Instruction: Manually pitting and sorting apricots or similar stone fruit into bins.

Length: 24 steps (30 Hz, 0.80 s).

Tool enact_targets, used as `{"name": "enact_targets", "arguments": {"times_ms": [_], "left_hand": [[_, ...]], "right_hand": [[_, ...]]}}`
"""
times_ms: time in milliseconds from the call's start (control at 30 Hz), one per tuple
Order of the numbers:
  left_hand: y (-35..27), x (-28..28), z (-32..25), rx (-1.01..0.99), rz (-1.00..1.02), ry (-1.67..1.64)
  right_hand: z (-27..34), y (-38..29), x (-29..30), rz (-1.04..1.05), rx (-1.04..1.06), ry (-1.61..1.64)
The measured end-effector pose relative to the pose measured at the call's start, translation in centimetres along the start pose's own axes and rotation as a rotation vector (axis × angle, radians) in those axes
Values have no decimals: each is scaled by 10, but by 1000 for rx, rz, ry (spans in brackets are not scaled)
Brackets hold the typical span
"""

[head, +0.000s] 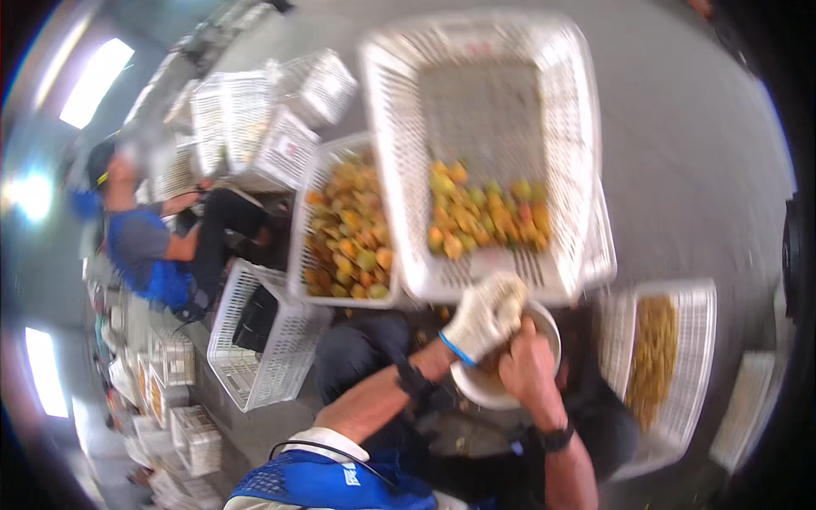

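My left hand, in a white knit glove with a blue cuff edge, is curled over the rim of a white round tub. My bare right hand is close beside it over the tub, with its fingers bent. Blur and the fingers hide whatever is between the hands. Just beyond them, a white plastic crate holds yellow-orange and greenish fruits, apricot-like, gathered at its near end. To its left, a second white crate is heaped with similar fruits.
At right, a white crate holds small yellow-brown pieces. A tilted white crate stands left of my knee. A seated person in a blue vest works at left, near more crates. Grey floor extends at right.
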<state>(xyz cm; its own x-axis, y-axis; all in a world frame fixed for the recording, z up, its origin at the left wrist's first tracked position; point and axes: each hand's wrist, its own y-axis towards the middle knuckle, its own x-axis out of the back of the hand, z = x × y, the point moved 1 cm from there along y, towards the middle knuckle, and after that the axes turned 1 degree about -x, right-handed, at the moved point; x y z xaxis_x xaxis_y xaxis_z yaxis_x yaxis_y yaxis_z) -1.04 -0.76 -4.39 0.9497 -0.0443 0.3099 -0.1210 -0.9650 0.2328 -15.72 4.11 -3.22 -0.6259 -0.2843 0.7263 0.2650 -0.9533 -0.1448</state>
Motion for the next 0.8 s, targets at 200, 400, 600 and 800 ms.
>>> {"name": "enact_targets", "arguments": {"times_ms": [200,400,600,800], "left_hand": [[-10,-6,-4,-19,-138,116],[-9,10,-6,-96,44,87],[-7,-1,1,31,-60,226],[-2,6,-3,-55,61,290]], "right_hand": [[8,-6,13,108,-40,-42],[7,-4,22,45,142,445],[-4,-3,0,27,82,-49],[-28,4,5,27,264,-52]]}}
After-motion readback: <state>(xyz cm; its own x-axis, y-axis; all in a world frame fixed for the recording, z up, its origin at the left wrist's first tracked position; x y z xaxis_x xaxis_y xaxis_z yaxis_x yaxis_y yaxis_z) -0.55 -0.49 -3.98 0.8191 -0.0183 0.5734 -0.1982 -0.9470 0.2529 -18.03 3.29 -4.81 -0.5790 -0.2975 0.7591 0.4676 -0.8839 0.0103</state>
